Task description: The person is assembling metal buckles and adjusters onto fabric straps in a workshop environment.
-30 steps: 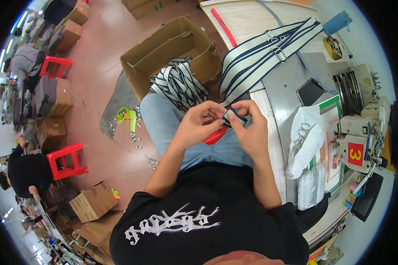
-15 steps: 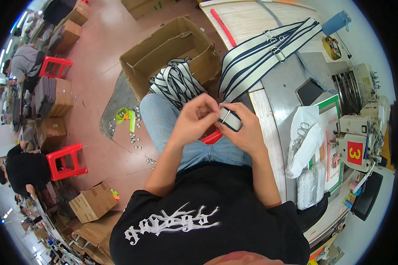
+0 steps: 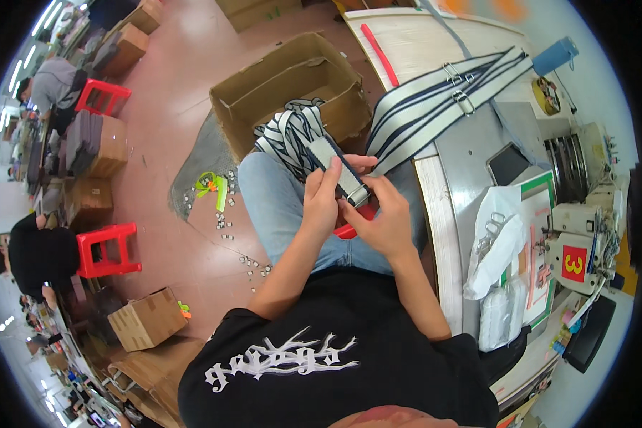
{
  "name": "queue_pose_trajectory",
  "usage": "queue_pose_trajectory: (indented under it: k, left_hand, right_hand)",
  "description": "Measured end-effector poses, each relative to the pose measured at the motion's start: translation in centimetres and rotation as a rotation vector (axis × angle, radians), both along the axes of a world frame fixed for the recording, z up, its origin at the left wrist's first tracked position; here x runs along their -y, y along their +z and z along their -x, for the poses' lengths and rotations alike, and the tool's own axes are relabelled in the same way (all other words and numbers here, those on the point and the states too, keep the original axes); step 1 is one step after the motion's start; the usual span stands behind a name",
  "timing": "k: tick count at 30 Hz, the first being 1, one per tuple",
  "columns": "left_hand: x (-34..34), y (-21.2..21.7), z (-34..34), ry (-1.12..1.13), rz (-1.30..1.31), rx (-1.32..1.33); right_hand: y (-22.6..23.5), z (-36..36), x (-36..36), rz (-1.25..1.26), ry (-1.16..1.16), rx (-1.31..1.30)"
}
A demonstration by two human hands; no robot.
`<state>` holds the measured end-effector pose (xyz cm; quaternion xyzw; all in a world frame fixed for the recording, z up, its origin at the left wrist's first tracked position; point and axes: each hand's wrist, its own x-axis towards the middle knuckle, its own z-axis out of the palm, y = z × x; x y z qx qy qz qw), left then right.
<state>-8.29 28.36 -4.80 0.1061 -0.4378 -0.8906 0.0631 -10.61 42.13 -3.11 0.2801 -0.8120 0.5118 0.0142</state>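
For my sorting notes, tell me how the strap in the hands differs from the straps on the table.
The held strap is between the left hand and right hand; the table straps lie untouched across the table. The held strap shows a short stretch, the table straps long, layered runs. The held strap shows one metal buckle, the table straps several. Both are whitish with dark edges.

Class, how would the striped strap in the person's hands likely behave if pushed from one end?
The striped strap would probably bend, being a flat band that resembles woven fabric. Its shiny metal fitting should stay rigid and likely weights that part. Rolling seems unlikely, given the flat shape.
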Motion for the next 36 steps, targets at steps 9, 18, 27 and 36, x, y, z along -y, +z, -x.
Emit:
queue_pose_trajectory:
  k: [9,18,27,36]
  left_hand:
    - [17.5,1.0,7.1,0.801,-0.032,-0.058]
    - [38.0,-8.4,2.2,1.093,0.366,0.206]
    - [30.9,-10.5,-3.2,0.775,1.148,0.285]
    - [10.3,6.2,0.3,-0.534,1.053,-0.335]
  right_hand:
    - [1.0,-2.9,-1.9,-0.064,0.044,0.061]
    - [3.0,-4.2,-4.6,-0.145,0.317,0.212]
    - [4.1,-0.1,-2.2,-0.064,0.385,0.127]
    - [6.9,2.4,-0.6,-0.111,0.411,0.372]
